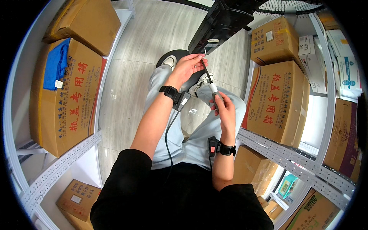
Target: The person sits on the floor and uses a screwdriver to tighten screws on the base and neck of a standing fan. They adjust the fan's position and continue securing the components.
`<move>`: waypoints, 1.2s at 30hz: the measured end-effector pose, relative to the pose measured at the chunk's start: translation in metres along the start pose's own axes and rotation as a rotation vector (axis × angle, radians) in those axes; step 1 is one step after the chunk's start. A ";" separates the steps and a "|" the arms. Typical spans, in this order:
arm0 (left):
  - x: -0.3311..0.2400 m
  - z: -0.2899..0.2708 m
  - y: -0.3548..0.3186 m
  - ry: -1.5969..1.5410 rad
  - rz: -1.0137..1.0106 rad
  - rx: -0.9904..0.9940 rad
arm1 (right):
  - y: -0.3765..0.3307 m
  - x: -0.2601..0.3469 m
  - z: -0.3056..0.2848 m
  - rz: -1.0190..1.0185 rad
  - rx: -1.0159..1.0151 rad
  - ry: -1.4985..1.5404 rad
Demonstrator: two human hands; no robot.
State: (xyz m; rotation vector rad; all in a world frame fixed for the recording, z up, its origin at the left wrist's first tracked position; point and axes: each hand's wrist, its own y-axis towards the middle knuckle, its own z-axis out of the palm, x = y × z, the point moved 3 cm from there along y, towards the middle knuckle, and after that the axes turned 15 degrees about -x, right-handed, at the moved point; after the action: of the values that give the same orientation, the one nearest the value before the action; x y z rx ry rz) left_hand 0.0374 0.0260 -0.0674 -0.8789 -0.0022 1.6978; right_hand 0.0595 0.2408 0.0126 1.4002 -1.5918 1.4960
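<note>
Think of the whole view as a clock. A bit past 1 o'clock from the middle is a screwdriver (212,88) with a grey and white handle and a thin dark rod. The right hand (224,108) is curled tight around the handle. The rod points to 11 o'clock, and its tip is close by the fingers of the left hand (186,67). That hand is at 12 o'clock, half curled. I can't tell if it pinches anything small.

Just above the fingers, at 1 o'clock, is the end of a big black machine part (220,28), which leans up and to the right. A round wire guard (291,6) peeks in past it, between 1 and 2 o'clock.

Each arm wears a black strap, the left strap (170,92) and the right strap (227,149), each with a little box and a cord. White shoes (168,61) are on the grey floor (126,84) near 12 o'clock.

On the shelves are brown boxes. A blue cloth (56,63) hangs on the big left box (76,103) near 10 o'clock. The big right box (270,101) is at 3 o'clock
</note>
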 end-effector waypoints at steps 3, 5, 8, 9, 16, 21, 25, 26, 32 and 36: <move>0.000 0.001 0.000 -0.012 -0.003 0.017 | -0.001 0.001 -0.001 -0.033 -0.038 -0.037; 0.001 0.000 0.001 -0.005 -0.003 0.034 | -0.002 0.001 0.000 -0.063 -0.070 -0.067; 0.001 0.002 0.002 0.029 -0.012 0.056 | -0.003 0.001 -0.001 -0.164 -0.133 -0.142; 0.001 0.003 0.001 0.040 -0.022 0.053 | -0.001 -0.003 -0.002 -0.228 -0.160 -0.177; 0.012 0.018 0.007 0.019 -0.047 0.110 | -0.004 -0.004 -0.004 -0.404 -0.306 -0.265; 0.016 0.045 0.012 -0.066 -0.031 0.145 | 0.006 -0.003 -0.013 -0.327 -0.349 -0.214; 0.018 0.052 0.021 -0.186 -0.017 0.136 | 0.015 0.011 -0.011 -0.358 -0.356 -0.224; 0.019 0.054 0.022 -0.197 -0.006 0.133 | 0.017 0.013 -0.011 -0.377 -0.357 -0.225; 0.015 0.059 0.023 -0.248 0.035 0.114 | 0.024 0.022 -0.007 -0.337 -0.354 -0.220; 0.014 0.058 0.024 -0.314 0.016 0.132 | 0.029 0.022 -0.005 -0.358 -0.357 -0.222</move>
State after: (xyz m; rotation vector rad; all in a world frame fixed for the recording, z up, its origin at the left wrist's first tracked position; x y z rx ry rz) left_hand -0.0153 0.0548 -0.0434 -0.5095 -0.0942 1.8134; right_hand 0.0250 0.2341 0.0232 1.5731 -1.5384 0.8292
